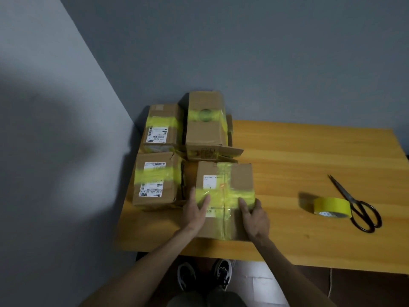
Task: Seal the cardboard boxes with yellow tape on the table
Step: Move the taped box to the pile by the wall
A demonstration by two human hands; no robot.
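A cardboard box with a cross of yellow tape on its top sits near the table's front edge. My left hand lies on the box's left side, thumb pressing the tape band. My right hand rests on the right side, fingers straight along the top and over the edge. Neither hand holds anything. A roll of yellow tape lies on the table to the right, with black scissors beside it.
Three other taped cardboard boxes stand in the table's left back corner against grey walls. The wooden table stretches right. My shoes show below the front edge.
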